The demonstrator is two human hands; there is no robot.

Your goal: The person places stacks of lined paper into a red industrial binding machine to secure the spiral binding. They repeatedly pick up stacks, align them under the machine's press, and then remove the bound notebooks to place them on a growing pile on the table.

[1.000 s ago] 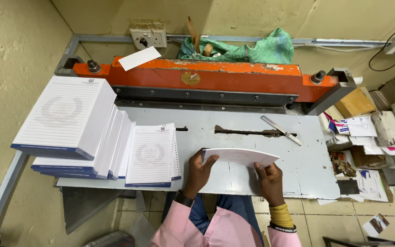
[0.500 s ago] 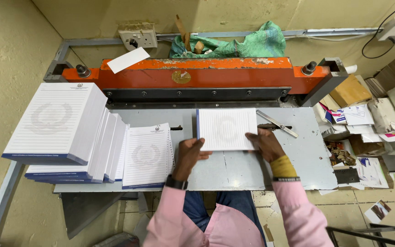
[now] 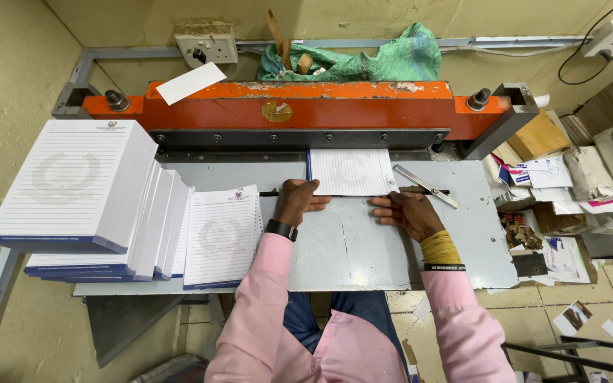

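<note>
White lined pads (image 3: 72,191) stacked at nine o'clock look finished or waiting; I cannot tell which. At centre, the left hand (image 3: 294,202) and right hand (image 3: 406,211) lie flat, fingers spread, pressing one pad (image 3: 352,172) on the desk (image 3: 363,248), its far edge under the orange cutter (image 3: 299,106) at twelve. Apparently not yet cut.

The lined pad's (image 3: 351,172) far edge is hidden under the cutter's orange bar (image 3: 299,106).
</note>
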